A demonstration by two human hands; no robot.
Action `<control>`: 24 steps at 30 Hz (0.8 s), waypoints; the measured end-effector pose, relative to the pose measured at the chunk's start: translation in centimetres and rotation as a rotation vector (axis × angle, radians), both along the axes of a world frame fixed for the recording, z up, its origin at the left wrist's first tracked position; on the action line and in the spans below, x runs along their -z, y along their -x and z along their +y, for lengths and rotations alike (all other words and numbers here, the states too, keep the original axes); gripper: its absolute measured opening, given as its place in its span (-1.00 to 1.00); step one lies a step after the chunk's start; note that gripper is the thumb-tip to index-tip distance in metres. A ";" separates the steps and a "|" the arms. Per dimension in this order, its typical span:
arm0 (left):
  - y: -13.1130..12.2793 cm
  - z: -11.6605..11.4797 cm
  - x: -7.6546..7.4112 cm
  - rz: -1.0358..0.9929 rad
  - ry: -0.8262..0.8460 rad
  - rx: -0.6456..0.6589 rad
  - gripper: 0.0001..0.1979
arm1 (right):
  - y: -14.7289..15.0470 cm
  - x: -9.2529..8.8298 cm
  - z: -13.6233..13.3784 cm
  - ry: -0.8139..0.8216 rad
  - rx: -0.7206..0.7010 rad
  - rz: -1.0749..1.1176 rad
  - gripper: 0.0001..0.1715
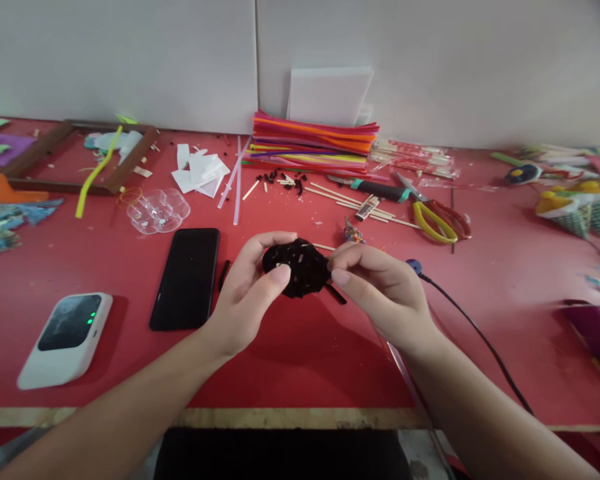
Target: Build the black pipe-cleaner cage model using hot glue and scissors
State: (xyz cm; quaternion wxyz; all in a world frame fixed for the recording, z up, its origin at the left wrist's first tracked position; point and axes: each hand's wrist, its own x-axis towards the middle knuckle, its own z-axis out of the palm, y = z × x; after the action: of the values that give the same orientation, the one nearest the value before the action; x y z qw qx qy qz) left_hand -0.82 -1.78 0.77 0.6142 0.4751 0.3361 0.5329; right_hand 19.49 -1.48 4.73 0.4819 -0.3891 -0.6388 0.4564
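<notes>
**A:** Where's the black fuzzy bundle point(297, 267)?

**B:** Held up over the red table point(290, 353), between both hands. The left hand point(245, 293) is curled round its left side, thumb in front and fingers behind. The right hand point(383, 290) pinches its right edge with closed fingertips.

**A:** Anything likely to go wrong?

**B:** I'd say so — a loose black strand point(336, 293) sticks out underneath, by the right thumb. A tug there could unwind the wad, I think, or shed bits like the black scraps point(285, 180) near the stack of pipe cleaners point(310, 143).

**A:** Anything else?

**B:** The black cable point(475, 327) runs just beside the right forearm — a careless sweep could drag it, and a slack pinch might drop the bundle beside the phone point(186, 277)
</notes>
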 end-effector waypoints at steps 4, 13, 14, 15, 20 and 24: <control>-0.2 0.1 -0.1 -0.016 0.034 -0.008 -0.67 | 0.1 0.0 -0.1 0.001 -0.003 0.009 -0.82; -0.3 0.1 -0.4 -0.037 0.050 0.003 -0.67 | 0.0 0.0 -0.1 0.010 0.012 0.016 -0.81; -0.3 0.1 -0.4 -0.038 0.051 0.004 -0.68 | 0.0 -0.1 -0.1 0.011 0.015 0.014 -0.81; -0.3 0.1 -0.4 -0.038 0.050 0.004 -0.69 | 0.0 -0.1 0.0 0.012 0.018 0.011 -0.81; -0.1 0.0 0.0 -0.045 -0.004 0.037 -0.64 | 0.0 0.0 0.0 0.009 0.029 0.011 -0.80; 0.1 0.1 0.4 -0.063 -0.070 0.110 -0.42 | 0.0 0.1 0.0 0.010 0.050 0.014 -0.79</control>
State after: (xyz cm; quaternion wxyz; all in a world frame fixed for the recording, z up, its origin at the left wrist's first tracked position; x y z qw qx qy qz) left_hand -0.92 -1.73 0.35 0.6359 0.4972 0.2712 0.5243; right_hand 19.51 -1.51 4.60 0.4957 -0.4040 -0.6232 0.4502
